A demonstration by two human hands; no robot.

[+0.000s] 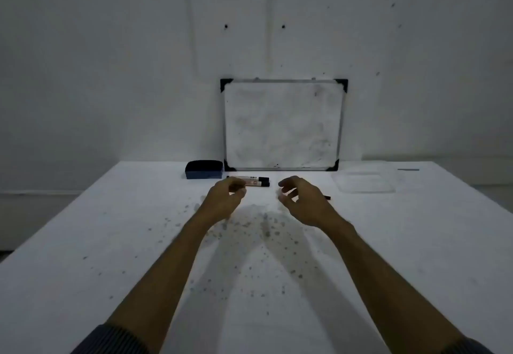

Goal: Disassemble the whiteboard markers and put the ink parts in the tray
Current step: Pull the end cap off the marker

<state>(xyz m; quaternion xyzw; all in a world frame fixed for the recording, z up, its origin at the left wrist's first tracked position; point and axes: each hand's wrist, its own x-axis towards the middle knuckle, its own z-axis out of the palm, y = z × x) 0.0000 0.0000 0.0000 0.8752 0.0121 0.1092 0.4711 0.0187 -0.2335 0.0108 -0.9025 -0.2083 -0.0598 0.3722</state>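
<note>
Two whiteboard markers (256, 181) with black caps lie side by side on the white table, just in front of the whiteboard. My left hand (224, 201) hovers over their left ends, fingers curled, and hides part of them; whether it touches them is unclear. My right hand (304, 201) is to the right of the markers, fingers apart and empty. A small black piece (327, 197) pokes out from behind my right hand. The clear plastic tray (363, 182) sits at the far right of the table.
A small whiteboard (283, 126) leans against the wall at the back. A dark blue eraser (204, 169) lies to its left. Ink specks (258, 226) dot the table's middle. A thin blue strip (408, 169) lies at the far right.
</note>
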